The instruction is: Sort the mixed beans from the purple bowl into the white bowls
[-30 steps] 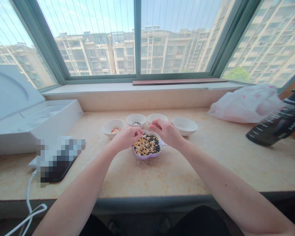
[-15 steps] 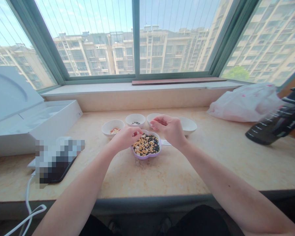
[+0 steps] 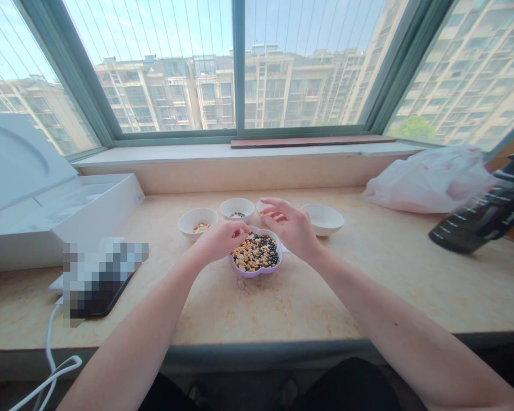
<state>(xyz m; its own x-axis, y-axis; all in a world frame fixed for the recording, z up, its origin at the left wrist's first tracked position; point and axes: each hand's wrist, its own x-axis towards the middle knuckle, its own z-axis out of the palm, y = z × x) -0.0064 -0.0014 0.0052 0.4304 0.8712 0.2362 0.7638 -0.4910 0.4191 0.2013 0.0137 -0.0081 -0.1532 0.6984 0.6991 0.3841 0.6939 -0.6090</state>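
A lilac flower-shaped bowl (image 3: 257,273) stands in the middle of the counter, filled with mixed black beans, yellow grains and pale flat pieces. My left hand (image 3: 223,240) is at its upper left rim, thumb and fingers pressed together; what they pinch, if anything, is hidden. Above the bowl's right side my right hand (image 3: 293,228) has its fingers apart over the third white bowl (image 3: 263,204), which it partly covers. The left white bowl (image 3: 186,221) has red and pale pieces in it. A few black beans lie in the second white bowl (image 3: 236,204).
At the right end of the row is another white bowl (image 3: 325,217). An open white box (image 3: 68,228) and a phone (image 3: 107,294) with a white cable (image 3: 49,342) lie left. A plastic bag (image 3: 428,180) and a dark bottle (image 3: 466,222) are right.
My right hand has moved slightly left, and its fingers have spread from a closer pinch. My left hand stays at the lilac bowl's rim.
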